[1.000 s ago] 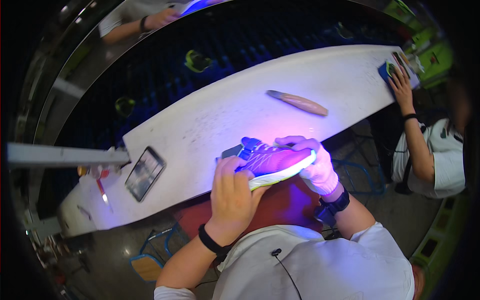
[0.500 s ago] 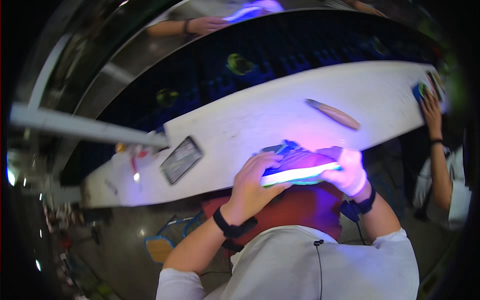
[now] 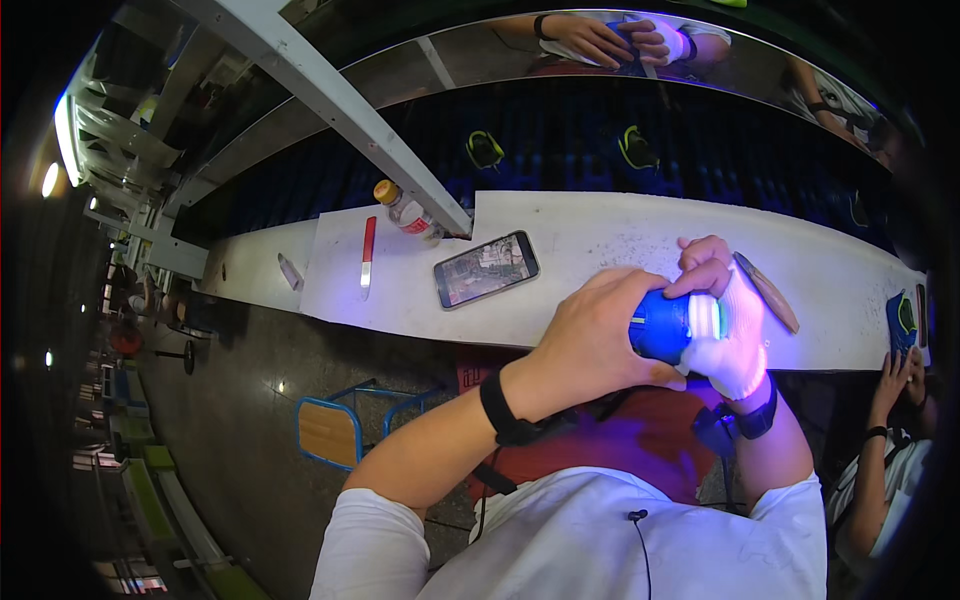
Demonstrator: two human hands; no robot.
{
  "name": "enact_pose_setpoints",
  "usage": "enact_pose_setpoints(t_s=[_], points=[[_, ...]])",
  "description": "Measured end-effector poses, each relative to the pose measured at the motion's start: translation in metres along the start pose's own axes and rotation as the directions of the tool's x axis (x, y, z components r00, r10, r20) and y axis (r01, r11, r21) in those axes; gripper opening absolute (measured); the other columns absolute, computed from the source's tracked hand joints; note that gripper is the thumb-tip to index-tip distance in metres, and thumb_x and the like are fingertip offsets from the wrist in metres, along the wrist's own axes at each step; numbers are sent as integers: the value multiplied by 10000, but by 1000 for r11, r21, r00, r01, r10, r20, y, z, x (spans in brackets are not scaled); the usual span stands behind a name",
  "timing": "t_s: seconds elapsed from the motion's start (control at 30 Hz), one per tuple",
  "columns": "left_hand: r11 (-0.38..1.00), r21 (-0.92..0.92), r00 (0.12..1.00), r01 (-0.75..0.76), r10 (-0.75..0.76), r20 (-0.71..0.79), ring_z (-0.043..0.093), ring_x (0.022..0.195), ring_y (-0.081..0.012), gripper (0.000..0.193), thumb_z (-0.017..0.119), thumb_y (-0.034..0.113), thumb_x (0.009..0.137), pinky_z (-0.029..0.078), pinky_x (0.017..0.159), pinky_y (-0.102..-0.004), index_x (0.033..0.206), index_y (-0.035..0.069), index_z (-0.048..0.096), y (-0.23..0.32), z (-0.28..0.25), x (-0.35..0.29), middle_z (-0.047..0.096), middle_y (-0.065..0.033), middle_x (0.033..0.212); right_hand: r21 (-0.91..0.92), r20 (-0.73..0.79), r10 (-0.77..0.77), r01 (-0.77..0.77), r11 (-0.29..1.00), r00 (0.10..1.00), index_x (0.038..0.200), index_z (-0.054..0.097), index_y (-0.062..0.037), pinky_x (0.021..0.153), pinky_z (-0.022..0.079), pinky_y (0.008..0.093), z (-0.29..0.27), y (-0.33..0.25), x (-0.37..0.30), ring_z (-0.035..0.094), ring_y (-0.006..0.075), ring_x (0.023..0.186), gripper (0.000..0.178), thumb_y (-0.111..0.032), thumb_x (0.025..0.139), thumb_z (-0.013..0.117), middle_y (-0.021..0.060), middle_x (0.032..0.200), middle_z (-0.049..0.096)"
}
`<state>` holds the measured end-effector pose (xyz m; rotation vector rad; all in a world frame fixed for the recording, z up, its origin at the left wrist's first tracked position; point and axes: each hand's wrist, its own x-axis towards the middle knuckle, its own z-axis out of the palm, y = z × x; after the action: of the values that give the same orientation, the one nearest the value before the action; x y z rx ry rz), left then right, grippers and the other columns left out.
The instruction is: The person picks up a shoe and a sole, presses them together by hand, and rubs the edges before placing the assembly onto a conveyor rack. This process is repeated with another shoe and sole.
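A blue shoe (image 3: 660, 330) with a white sole is held between my two hands above the near edge of the white table. My left hand (image 3: 595, 330) wraps around its blue upper from the left, fingers over the top and thumb below. A white glove covers part of my right hand (image 3: 738, 335), which grips the shoe from the right by the sole; the bare fingertips lie over its top. Violet light glows on the glove and sole. The far side of the shoe is hidden by my fingers.
On the table (image 3: 590, 225) lie a phone (image 3: 487, 270), a red-handled knife (image 3: 367, 262), a bottle (image 3: 408, 212) and a tan tapered tool (image 3: 768, 292). Shoes (image 3: 637, 150) sit on the dark conveyor behind. A metal post (image 3: 350, 125) slants across. A co-worker's hands (image 3: 893, 380) touch another shoe at right.
The shoe has been turned from lying sideways to nearly end-on, and both hands have shifted their grip around it. My view has swung left, moving the phone and tool rightward in the picture.
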<state>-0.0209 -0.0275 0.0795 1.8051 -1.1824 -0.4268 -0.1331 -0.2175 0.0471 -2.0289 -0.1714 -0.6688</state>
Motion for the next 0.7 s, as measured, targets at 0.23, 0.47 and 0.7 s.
enact_pose_setpoints(t_s=[0.23,0.47,0.7], points=[[978,31,977,204,-206,59,776,929,-266,719,1028,347,664,600,888,-367,1212,20,696,-16,-12,-7,786,-126,1053,988,-72,409,7,157,910,903,541,-74,870,580,443,24,15,9,500,214,900,263,-306,1008,607,54,935,455],[951,49,950,305,-308,57,762,856,-190,619,1019,275,705,615,795,-342,1146,-13,695,-10,-11,10,784,-110,991,721,133,349,-332,608,928,978,575,-32,882,391,280,24,7,42,484,137,963,267,-298,983,593,48,1049,514],[918,323,952,231,-283,121,771,821,-195,565,996,277,738,620,761,-333,1105,-35,700,20,7,65,784,-105,944,677,85,281,-263,688,956,971,546,-31,919,392,279,-10,32,38,456,137,977,318,-344,1001,596,31,1050,494]])
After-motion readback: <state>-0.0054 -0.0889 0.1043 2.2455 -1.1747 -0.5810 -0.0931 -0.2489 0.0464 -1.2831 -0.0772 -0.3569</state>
